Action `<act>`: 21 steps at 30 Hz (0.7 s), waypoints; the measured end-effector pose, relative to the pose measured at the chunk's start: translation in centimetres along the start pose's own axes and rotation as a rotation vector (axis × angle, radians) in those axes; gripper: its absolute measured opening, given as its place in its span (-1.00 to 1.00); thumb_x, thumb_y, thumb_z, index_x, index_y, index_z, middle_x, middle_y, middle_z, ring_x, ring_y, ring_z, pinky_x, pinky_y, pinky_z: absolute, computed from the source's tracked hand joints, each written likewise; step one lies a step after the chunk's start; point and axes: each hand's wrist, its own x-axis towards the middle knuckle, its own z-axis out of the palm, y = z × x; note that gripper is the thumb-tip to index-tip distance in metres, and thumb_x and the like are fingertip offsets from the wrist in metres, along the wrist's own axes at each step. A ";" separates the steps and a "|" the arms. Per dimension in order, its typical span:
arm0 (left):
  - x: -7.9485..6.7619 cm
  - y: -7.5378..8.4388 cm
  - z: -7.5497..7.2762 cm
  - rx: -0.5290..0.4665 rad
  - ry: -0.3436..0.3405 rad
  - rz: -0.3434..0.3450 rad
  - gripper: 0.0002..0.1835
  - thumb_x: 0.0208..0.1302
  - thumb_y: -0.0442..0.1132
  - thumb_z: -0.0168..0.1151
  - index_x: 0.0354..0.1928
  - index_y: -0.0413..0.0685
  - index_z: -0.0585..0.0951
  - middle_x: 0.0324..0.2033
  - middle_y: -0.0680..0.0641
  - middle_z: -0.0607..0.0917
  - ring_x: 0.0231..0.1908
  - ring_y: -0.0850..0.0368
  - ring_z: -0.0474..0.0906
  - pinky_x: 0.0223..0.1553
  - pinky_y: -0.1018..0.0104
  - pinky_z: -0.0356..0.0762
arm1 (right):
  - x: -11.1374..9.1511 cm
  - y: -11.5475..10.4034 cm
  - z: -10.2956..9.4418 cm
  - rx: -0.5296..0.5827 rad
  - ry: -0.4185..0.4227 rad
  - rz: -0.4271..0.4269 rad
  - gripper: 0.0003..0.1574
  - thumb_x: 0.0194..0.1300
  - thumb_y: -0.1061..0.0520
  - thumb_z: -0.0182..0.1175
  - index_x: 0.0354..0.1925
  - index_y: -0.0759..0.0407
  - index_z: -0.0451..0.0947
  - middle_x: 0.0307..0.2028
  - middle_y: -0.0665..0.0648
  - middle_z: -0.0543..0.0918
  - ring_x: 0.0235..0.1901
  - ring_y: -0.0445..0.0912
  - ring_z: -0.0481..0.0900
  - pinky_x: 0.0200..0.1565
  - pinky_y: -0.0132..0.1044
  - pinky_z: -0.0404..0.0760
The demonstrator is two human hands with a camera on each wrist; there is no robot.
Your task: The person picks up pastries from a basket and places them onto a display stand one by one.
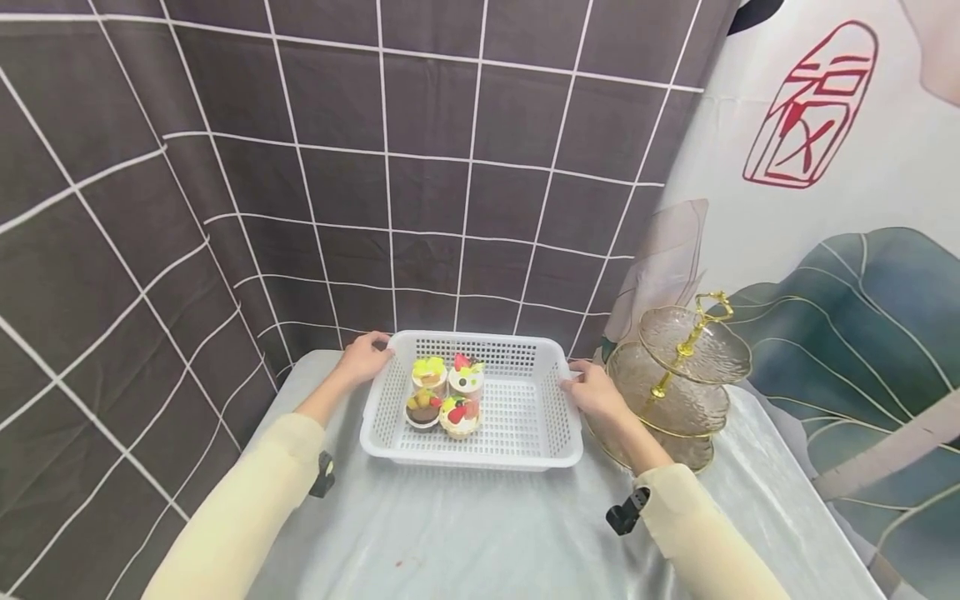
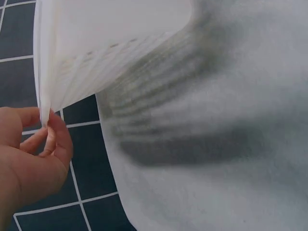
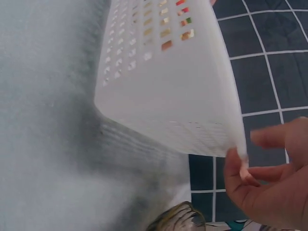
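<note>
A white perforated plastic basket is held between both hands over the pale table. Several small fruit-topped cakes, among them a yellow-topped cake and a chocolate-coloured cake, sit together in its left half. My left hand pinches the rim at the far left corner, thumb and fingers meeting on it in the left wrist view. On the right side, my right hand has its fingers curled under the rim, and the right wrist view shows the thumb lifted slightly off. Shadows spread on the cloth beneath the basket.
A three-tier glass stand with a gold stem stands right beside the right hand. A shiny pale cloth covers the table. Behind and to the left hangs a dark grid-patterned curtain; a printed white curtain hangs at the right.
</note>
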 end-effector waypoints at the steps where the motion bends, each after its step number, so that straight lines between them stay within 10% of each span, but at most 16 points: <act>1: 0.0 -0.1 -0.1 -0.011 -0.022 -0.001 -0.44 0.57 -0.13 0.12 0.45 -0.32 0.42 -0.04 -0.36 0.73 -0.16 -0.15 0.73 -0.15 0.11 0.76 | 0.0 0.0 -0.1 -0.013 -0.014 -0.003 -0.28 0.51 0.15 0.15 0.43 0.57 0.29 0.01 0.52 0.66 -0.11 0.20 0.74 -0.10 -0.02 0.80; 12: -4.4 -1.6 -1.8 -0.392 -0.337 -0.127 -0.31 0.66 -0.10 0.04 0.62 -0.27 0.11 0.39 -0.46 0.44 0.39 -0.43 0.43 0.32 -0.25 0.55 | -2.4 -2.8 -1.6 -0.267 -0.037 -0.209 -0.08 0.44 -0.03 0.33 0.41 0.62 0.29 0.23 0.61 0.51 0.20 0.41 0.57 0.22 0.29 0.62; 21: -5.8 -2.2 -1.5 -0.566 -0.402 -0.124 -0.29 0.67 -0.17 0.01 0.69 -0.06 0.00 0.48 -0.43 0.35 0.47 -0.47 0.29 0.34 -0.31 0.51 | -3.1 -4.1 2.6 -0.142 -0.058 -0.404 -0.10 0.38 -0.01 0.43 0.42 0.51 0.36 0.27 0.49 0.56 0.22 0.34 0.60 0.22 0.25 0.64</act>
